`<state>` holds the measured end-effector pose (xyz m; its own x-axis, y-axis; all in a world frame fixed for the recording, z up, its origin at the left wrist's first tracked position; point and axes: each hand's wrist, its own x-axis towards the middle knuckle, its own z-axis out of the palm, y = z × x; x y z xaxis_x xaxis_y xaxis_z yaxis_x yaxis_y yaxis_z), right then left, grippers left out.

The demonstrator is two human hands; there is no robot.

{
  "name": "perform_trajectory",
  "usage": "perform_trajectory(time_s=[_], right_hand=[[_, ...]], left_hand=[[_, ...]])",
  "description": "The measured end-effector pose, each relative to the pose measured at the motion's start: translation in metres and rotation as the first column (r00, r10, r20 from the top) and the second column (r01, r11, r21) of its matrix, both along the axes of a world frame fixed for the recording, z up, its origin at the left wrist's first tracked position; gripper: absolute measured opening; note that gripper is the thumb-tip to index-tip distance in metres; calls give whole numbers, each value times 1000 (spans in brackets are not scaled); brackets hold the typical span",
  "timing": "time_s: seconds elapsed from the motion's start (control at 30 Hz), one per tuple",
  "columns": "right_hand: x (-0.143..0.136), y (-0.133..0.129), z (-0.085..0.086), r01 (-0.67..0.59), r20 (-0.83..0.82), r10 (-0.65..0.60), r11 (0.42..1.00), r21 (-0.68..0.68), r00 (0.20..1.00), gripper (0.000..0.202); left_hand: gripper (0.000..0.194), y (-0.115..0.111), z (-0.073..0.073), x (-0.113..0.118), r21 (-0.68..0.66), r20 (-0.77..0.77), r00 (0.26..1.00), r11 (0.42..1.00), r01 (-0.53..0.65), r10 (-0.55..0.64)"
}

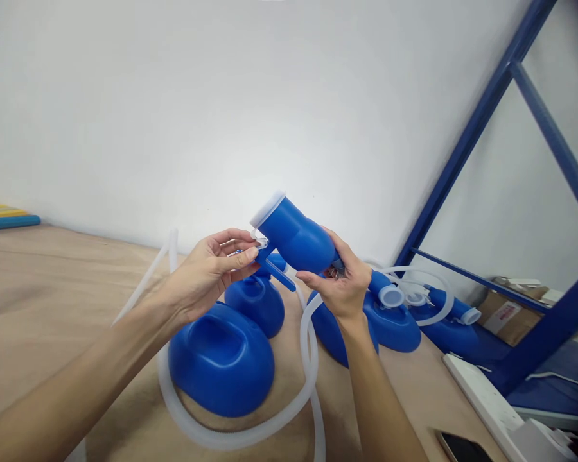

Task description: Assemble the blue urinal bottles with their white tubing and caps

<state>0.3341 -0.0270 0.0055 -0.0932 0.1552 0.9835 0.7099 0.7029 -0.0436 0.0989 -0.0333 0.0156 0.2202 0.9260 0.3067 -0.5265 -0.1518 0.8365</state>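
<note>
My right hand [344,279] is wrapped around the narrow end of a blue plastic urinal head [301,240], held tilted above the table. A white lid [268,209] covers its wide end, which points up and left. Beneath it a blue clip arm [280,274] sticks out. My left hand [226,260] pinches a small clear plastic tab [261,243] beside the lid, between thumb and fingers. Below my hands lie blue urinal bottles, one in front [221,366] and another behind it [257,305]. A translucent hose [243,438] curves around the front bottle.
More blue bottles [392,324] with white-capped heads [392,296] and coiled hoses lie to the right. A blue metal frame [455,160] rises there, near a cardboard box [508,314]. A power strip [479,394] and a phone [462,447] lie at lower right. A white wall stands behind.
</note>
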Motion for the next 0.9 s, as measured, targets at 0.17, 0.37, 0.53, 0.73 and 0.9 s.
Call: perform_trajectory(time_s=[0.17,0.37,0.53,0.73,0.9], right_hand=[[1,-2,2,38,34,-41,997,74,999,65],[1,-1,0,33,25,-35,997,67,999,67],[1,1,-1,53,16,-55,997,60,998,70],[-1,2,-2,15,11,-16,997,80,1000,70],[-1,1,-2,34,-4,-34,998,50,999,72]], left_hand=[[36,-2,1,1,-20,11,1000,1000,-9,10],[34,-2,1,1,-18,12,1000,1000,-2,2],[33,-2,1,2,-25,0,1000,1000,-14,14],[37,-1,0,2,-27,19,1000,1000,-10,10],[37,-2,0,1,-25,25,1000,1000,-9,9]])
